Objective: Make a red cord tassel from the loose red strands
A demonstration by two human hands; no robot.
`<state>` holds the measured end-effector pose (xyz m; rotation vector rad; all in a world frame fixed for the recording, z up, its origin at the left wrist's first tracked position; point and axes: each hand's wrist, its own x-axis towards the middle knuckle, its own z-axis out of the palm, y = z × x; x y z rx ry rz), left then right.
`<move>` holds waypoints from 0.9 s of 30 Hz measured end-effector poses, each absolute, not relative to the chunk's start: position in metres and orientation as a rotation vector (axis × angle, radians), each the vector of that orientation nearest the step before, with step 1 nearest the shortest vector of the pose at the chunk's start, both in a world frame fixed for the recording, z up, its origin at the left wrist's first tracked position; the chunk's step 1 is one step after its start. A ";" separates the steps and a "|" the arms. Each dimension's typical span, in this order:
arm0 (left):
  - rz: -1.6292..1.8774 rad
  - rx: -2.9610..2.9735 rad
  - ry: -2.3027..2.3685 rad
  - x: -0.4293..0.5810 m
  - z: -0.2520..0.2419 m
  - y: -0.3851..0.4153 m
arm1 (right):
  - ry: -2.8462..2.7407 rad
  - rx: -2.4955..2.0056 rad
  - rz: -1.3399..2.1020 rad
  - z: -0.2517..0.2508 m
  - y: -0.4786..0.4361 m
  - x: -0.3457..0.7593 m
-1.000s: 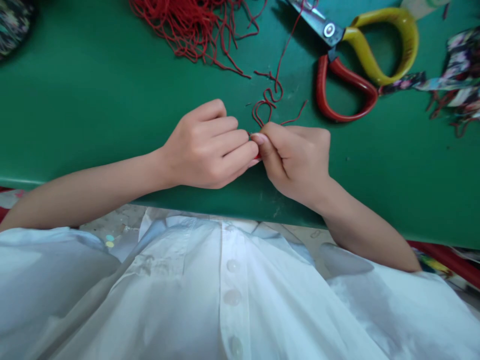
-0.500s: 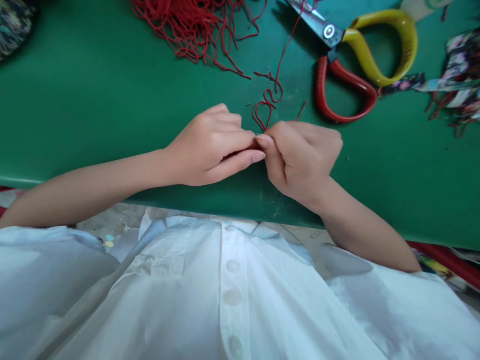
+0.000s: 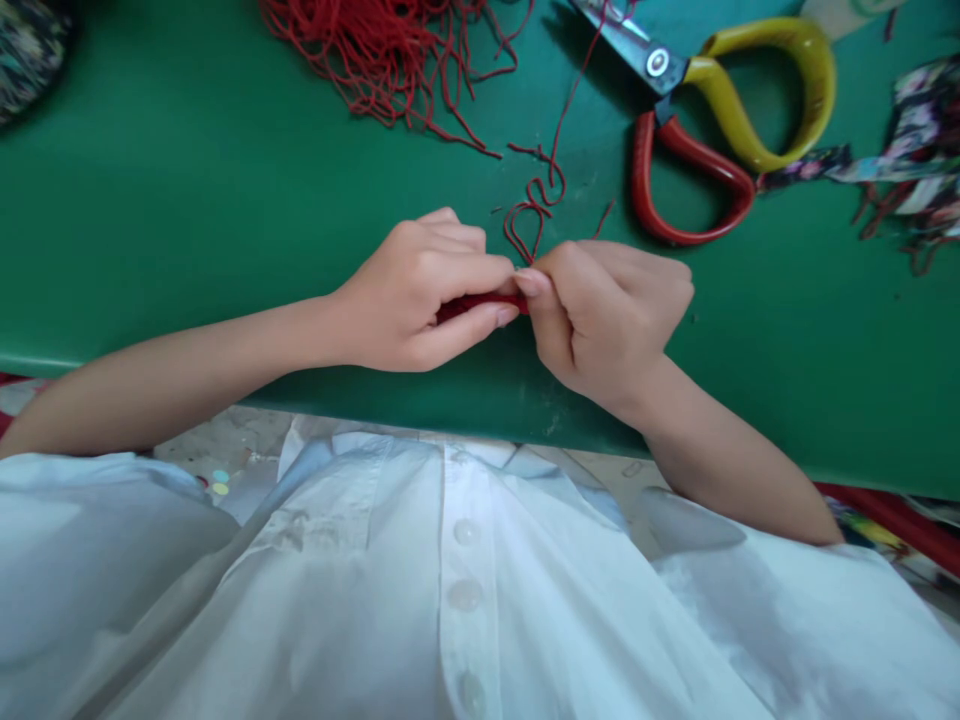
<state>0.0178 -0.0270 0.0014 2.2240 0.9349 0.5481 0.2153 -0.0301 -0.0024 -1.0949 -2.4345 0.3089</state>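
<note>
My left hand (image 3: 431, 295) is closed round a small red piece (image 3: 480, 300), which shows between its thumb and forefinger. The fingertips of my right hand (image 3: 611, 315) meet those of my left hand and pinch the right end of that piece. Most of the red piece is hidden by my fingers. Just above my right hand, a thin red cord (image 3: 534, 205) lies in loops on the green table (image 3: 187, 200), and one stretch of it runs up towards the scissor blades. A short cord end sticks out above my right knuckles.
Scissors (image 3: 658, 63) with one yellow and one red handle lie at the upper right. Loose red cords (image 3: 397, 60) are heaped at the top. Patterned fabric (image 3: 926, 130) lies at the right, and another patterned item (image 3: 30, 60) at the upper left corner.
My left thumb has moved down and away from the forefinger, so the red piece between them now shows. My right hand has shifted very slightly to the right.
</note>
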 end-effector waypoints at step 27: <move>0.583 2.228 1.089 0.016 -0.001 -0.027 | -2.643 -0.632 0.189 0.011 -0.019 0.228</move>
